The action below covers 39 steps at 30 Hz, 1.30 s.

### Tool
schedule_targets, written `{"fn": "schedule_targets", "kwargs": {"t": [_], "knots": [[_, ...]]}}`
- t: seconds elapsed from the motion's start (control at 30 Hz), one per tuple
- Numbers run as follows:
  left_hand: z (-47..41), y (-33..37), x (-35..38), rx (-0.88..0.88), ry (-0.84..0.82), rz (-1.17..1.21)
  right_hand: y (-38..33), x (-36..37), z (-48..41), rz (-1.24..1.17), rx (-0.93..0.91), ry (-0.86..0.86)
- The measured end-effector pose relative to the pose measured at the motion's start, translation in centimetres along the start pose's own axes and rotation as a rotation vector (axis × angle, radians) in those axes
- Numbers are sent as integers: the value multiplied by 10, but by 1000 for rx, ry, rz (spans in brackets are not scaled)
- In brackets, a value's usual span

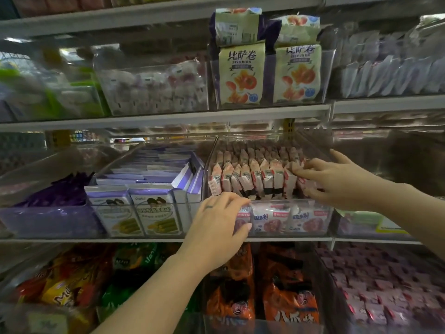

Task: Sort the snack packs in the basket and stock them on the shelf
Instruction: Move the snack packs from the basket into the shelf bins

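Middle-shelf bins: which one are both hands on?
The pink-pack bin, right of the purple-box bin: left hand grips its front wall, right hand holds some pink packs.

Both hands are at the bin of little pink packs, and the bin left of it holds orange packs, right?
Not orange. The head view shows purple-and-white packs in the bin left of the pink packs; the rest is right.

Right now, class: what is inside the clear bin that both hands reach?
Rows of upright pink packs fill the bin. The left hand hides its front-left corner, the right hand the right-end packs; the bottom is unseen.
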<state>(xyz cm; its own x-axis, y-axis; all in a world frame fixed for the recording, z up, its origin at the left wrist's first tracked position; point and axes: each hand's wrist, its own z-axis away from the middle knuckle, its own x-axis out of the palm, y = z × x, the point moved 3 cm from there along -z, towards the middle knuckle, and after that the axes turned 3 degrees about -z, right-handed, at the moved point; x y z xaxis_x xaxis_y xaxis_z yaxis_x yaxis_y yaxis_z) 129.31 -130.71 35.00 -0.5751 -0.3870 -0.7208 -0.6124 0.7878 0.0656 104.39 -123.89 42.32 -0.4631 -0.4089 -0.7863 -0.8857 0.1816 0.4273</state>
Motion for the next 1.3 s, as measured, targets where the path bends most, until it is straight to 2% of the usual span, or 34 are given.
{"fn": "schedule_targets", "kwargs": {"t": [0.13,0.3,0.53,0.6,0.73,0.83,0.97,1.1,1.17,1.3], "knots": [[1,1,1,5,10,-10,1,-8,-9,32,-43,-7],[3,0,1,25,1,-5,-7,-5,-19,97,40,89],[10,0,-8,64,24,10,-5,-17,-4,23,120,-7],[18,-4,-14,54,55,19,-15,-27,4,-58,96,110],[46,-23,-25,-21,134,43,-68,-49,14,-245,-92,503],[80,-50,-30,-71,170,44,-134,-49,12,-378,-263,605],[148,-106,-30,-184,167,-34,-242,-23,6,-563,-472,469],[235,-164,-26,-381,70,-99,-354,13,6,-676,-642,280],[282,-189,-25,-464,-37,-127,-408,29,6,-722,-718,170],[390,-230,-20,-656,-363,-138,-517,68,26,-797,-897,-104]]}}
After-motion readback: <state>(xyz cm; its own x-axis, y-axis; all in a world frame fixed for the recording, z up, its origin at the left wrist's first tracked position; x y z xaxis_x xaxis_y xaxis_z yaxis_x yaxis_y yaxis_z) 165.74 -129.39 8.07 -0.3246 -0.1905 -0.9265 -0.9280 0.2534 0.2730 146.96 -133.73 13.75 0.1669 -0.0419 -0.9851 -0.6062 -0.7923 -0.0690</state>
